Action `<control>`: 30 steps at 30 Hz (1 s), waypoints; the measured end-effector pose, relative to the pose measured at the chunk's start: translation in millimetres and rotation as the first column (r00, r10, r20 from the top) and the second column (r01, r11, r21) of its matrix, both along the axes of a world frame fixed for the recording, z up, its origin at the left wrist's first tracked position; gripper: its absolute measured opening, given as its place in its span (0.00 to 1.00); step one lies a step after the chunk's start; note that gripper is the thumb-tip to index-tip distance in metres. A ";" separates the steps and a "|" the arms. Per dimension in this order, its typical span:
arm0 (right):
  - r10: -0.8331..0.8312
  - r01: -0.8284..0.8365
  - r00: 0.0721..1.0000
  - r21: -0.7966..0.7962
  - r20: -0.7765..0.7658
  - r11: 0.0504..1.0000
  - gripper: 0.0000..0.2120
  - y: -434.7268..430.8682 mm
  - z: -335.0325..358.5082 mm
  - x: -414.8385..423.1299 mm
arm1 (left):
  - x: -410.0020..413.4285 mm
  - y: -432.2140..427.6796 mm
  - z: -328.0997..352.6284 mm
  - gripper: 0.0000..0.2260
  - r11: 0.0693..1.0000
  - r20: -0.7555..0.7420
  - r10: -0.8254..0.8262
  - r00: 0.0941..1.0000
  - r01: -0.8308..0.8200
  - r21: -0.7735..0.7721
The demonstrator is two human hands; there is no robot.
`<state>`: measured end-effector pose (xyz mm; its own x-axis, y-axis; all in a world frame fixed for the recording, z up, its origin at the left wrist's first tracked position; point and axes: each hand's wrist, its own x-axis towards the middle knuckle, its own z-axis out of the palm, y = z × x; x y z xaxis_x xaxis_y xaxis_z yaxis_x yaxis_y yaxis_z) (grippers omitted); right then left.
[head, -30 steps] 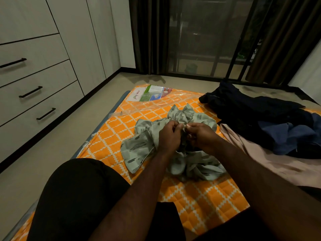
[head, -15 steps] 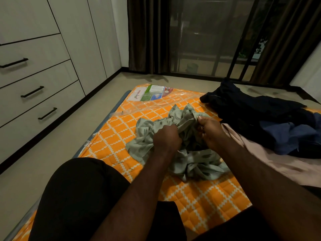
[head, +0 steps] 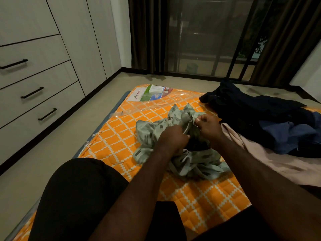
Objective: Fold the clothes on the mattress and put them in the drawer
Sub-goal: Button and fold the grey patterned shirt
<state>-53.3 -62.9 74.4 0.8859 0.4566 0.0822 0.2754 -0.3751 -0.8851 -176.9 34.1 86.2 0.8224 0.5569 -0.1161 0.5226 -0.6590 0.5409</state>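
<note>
A crumpled pale green patterned garment (head: 194,162) lies bunched in the middle of the orange diamond-quilted mattress (head: 118,136). My left hand (head: 173,140) grips a fold of it near the centre, and my right hand (head: 208,126) pinches its edge just to the right, the two hands close together. To the right lie a pale pink garment (head: 278,164), a blue garment (head: 291,134) and a dark navy garment (head: 251,105) in a loose pile. White drawers with black handles (head: 32,92) stand shut along the left wall.
My black-clad knee (head: 78,197) rests on the near left part of the mattress. A printed label under clear plastic (head: 149,93) covers the mattress's far end. Beige floor (head: 60,153) runs between mattress and drawers. Dark curtains and a glass door (head: 199,40) close off the far side.
Both hands have worked along the green garment, the right hand shifting up and right while pulling the cloth. The bunch has been drawn in tighter. My view has tipped slightly.
</note>
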 end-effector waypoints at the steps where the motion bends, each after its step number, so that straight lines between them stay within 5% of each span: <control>1: 0.026 -0.026 1.000 -0.010 -0.013 1.000 0.09 -0.5 -0.3 -0.5 | 0.4 2.4 -1.5 0.12 0.996 -0.050 -0.055 0.997 0.052 -0.071; 6: 0.184 -0.177 0.968 0.055 -0.173 0.983 0.07 -2.3 0.5 -9.2 | -1.5 4.5 -4.0 0.21 0.907 0.023 0.028 0.999 -0.016 -0.420; 12: 0.233 -0.222 0.948 0.074 -0.219 0.972 0.08 -3.4 -0.2 -11.2 | -7.7 4.6 -18.1 0.12 0.736 0.179 0.179 0.967 -0.011 -0.677; 17: 0.292 -0.282 0.924 0.073 -0.249 0.956 0.22 -8.3 0.6 -5.3 | -6.1 2.5 -31.5 0.41 0.684 0.233 0.180 0.956 0.048 -0.728; 19: 0.320 -0.311 0.925 0.075 -0.206 0.947 0.25 -10.6 -3.7 -2.5 | -5.2 1.9 -30.7 0.45 0.695 0.239 0.176 0.955 0.051 -0.717; 25: 0.284 -0.296 0.952 -0.109 -0.118 0.949 0.23 -12.2 -6.9 -0.3 | -2.6 2.7 -38.4 0.45 0.789 0.241 0.202 0.949 -0.012 -0.614; 28: 0.228 -0.209 0.973 -0.304 0.029 0.930 0.13 -13.6 -6.0 1.2 | -1.3 3.4 -38.9 0.36 0.805 0.254 0.276 0.927 -0.079 -0.587; 30: 0.306 -0.209 0.945 -0.515 0.111 0.831 0.06 -15.3 -2.1 4.8 | 0.1 5.8 -39.9 0.28 0.808 0.218 0.297 0.930 -0.123 -0.576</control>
<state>-48.5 -78.2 72.3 0.7217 0.6890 -0.0667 0.5603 -0.6380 -0.5282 -176.8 39.9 46.3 0.7362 0.6353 -0.2331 0.3791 -0.1019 0.9197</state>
